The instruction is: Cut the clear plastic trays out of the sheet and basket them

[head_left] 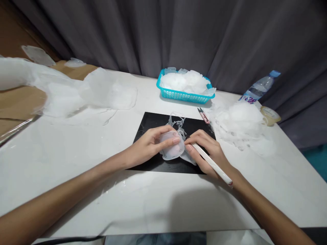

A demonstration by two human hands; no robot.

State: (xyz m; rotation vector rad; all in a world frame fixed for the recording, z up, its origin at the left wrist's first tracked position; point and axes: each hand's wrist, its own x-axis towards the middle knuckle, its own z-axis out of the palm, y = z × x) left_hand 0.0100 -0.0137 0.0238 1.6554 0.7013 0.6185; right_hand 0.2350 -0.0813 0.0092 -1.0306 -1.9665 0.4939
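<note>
My left hand (163, 141) grips a translucent, rounded plastic piece (171, 152), with the thumb lying across its face. In my right hand (205, 149) is a slim tool with a white handle (212, 163), held like a pen. Its dark, thin tip meets the right edge of the piece, though my fingers partly cover it and I cannot tell its exact shape. Loops of thin translucent trim (176, 119) stick out beyond the piece. Both hands are over a black mat (153, 166) on the white table.
Beyond the mat, a blue basket (187, 96) holds translucent pieces. Thread snips (203, 115) lie at the mat's far right. Further right are a whitish scrap pile (237, 122), a tape roll (270, 115) and a water bottle (260, 87). Plastic bagging (76, 92) and cardboard (20, 102) occupy the left.
</note>
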